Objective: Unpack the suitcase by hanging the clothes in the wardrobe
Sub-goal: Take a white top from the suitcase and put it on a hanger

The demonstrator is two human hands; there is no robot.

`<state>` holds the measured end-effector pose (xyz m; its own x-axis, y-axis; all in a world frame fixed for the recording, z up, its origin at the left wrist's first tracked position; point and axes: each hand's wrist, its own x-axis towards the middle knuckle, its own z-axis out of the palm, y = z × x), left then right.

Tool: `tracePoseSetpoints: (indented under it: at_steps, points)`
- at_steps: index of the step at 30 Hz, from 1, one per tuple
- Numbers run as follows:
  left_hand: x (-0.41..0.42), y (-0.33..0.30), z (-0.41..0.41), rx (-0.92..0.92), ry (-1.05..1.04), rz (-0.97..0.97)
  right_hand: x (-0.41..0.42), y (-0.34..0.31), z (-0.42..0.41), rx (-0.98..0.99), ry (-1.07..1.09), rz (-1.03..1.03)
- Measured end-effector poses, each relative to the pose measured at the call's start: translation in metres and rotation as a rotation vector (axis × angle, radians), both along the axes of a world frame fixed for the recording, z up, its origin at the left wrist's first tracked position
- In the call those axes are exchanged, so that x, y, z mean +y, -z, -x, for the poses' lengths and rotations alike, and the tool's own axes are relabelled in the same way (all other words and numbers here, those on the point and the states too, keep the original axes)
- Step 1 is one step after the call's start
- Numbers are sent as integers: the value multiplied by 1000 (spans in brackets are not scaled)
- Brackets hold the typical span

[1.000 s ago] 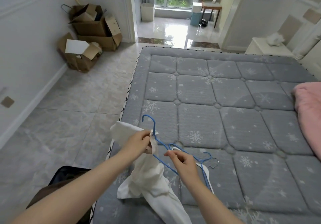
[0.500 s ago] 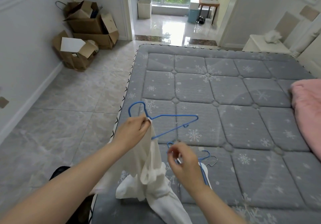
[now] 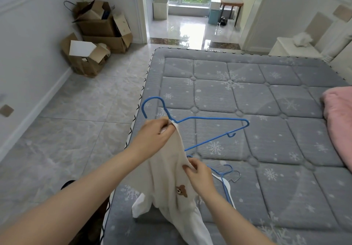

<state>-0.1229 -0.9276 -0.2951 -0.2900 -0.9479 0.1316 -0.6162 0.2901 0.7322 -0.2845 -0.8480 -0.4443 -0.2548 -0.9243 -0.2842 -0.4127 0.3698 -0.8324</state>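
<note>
Hanger up, shirt going on

The left hand (image 3: 152, 134) has lifted the blue hanger (image 3: 209, 120) off the bed (image 3: 266, 92) — gripping it with the white shirt (image 3: 169, 178) — while the right hand (image 3: 198, 176) pinches fabric; wardrobe comes next.

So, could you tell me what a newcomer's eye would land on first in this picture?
Most likely the blue wire hanger held up over the near left part of the grey snowflake mattress, with a cream garment with a bear patch draped from it. The left hand grips its neck; the right hand pinches the fabric. Next, the pink blanket at the right edge and the cardboard boxes by the far left wall.
</note>
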Motion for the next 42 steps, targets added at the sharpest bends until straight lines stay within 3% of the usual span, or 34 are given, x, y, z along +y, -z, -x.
tracePoseSetpoints:
  at_steps: [7, 10, 15, 21, 23, 28, 30, 36, 42]
  points:
    - [-6, -10, -14, 18, 5, -48, 9, -7, 21, -319, -113, -214]
    - [-3, -13, -11, 40, 19, -72, 9, -7, 16, -424, -16, -249]
    - [1, -16, -10, 91, 51, -106, 12, -3, 11, -57, 38, -122]
    - [4, -20, -35, 102, 184, -220, 5, -8, 51, 75, 365, -85]
    - [4, -20, -49, 109, 230, -278, 1, -11, 70, -53, 530, -101]
    - [0, -4, -75, 1, 135, -288, -2, -37, 96, -883, 835, -25]
    - [2, 0, -75, -24, 146, -298, -2, -43, 96, -989, 826, -58]
    - [4, 10, -69, -30, 94, -171, 3, -57, 84, -731, 773, 21]
    - [5, 13, -71, -143, 200, -138, 8, -80, 78, -410, 681, 62]
